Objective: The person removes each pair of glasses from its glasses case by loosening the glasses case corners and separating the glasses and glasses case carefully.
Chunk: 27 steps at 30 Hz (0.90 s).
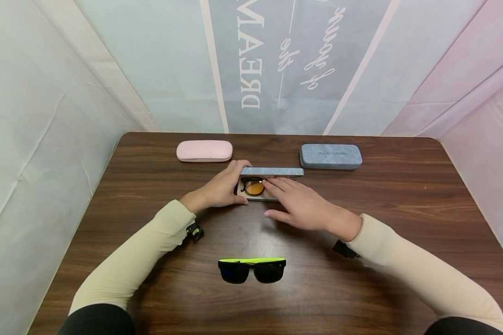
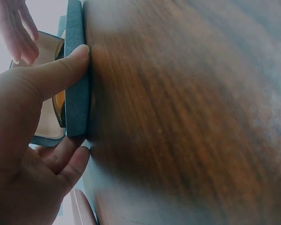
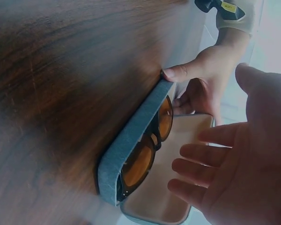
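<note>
A blue glasses case (image 1: 272, 171) stands open at the middle of the table, its lid raised at the back. Inside lie dark-framed glasses with amber lenses (image 3: 138, 165), partly hidden in the head view. My left hand (image 1: 220, 188) grips the case's left end, thumb at the front and fingers behind. Over the right part of the case reaches my right hand (image 1: 306, 204), fingers extended in front of the pale lid lining (image 3: 171, 159); whether they touch it I cannot tell. Nearer me lie black sunglasses (image 1: 251, 271) with bright green temples, untouched.
A closed pink glasses case (image 1: 204, 150) sits at the back left of the wooden table (image 1: 394, 195). Another blue case (image 1: 331, 156), closed, is at the back right. Behind the far edge hangs a printed curtain (image 1: 268, 121).
</note>
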{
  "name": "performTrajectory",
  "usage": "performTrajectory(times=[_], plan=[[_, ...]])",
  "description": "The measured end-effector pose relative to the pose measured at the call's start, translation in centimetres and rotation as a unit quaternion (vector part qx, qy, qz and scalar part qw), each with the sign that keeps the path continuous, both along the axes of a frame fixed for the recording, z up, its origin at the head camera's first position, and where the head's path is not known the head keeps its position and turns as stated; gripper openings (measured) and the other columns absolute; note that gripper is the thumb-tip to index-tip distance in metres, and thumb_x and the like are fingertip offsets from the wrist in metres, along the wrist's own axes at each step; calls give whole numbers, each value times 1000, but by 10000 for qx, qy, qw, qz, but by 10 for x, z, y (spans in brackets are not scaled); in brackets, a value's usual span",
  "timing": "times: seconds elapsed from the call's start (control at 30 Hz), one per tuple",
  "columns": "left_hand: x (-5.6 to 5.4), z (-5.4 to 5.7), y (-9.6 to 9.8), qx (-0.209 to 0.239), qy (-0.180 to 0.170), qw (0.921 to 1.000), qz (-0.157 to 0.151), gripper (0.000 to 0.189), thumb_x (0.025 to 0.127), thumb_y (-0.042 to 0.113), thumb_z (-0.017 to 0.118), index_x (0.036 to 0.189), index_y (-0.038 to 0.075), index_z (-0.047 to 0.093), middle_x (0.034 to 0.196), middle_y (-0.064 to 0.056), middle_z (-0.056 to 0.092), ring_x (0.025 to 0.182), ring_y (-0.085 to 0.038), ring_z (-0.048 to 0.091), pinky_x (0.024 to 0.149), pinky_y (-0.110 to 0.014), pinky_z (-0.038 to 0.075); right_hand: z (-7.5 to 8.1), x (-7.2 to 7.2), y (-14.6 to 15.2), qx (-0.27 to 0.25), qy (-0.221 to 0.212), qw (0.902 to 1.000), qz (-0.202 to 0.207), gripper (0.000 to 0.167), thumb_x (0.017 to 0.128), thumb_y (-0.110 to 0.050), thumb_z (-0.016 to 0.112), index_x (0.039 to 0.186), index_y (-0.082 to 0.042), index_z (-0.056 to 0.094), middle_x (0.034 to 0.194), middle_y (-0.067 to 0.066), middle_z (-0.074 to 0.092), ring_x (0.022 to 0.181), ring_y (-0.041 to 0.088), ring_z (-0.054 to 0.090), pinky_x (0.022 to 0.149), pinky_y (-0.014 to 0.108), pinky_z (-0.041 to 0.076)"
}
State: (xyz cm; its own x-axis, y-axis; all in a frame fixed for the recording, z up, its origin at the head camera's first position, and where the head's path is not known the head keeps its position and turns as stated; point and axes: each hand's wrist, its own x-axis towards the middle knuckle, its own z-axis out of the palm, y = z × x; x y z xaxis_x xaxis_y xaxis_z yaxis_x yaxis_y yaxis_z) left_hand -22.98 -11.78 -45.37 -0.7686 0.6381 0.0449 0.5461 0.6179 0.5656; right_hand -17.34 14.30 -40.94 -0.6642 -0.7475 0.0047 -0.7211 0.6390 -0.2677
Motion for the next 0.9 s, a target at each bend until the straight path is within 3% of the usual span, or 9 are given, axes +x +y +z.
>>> performTrajectory(times=[0.9], plan=[[-1,0,-1,47,-48,10000,-15,93,79,24,91,147,10,30,133,-15,41,118,-26,47,101,-43,44,-20,-8,-12,-168,134,9974,-683,71,103,-46,59,151,3,43,154,20,44,142,36,42,112,54,36]])
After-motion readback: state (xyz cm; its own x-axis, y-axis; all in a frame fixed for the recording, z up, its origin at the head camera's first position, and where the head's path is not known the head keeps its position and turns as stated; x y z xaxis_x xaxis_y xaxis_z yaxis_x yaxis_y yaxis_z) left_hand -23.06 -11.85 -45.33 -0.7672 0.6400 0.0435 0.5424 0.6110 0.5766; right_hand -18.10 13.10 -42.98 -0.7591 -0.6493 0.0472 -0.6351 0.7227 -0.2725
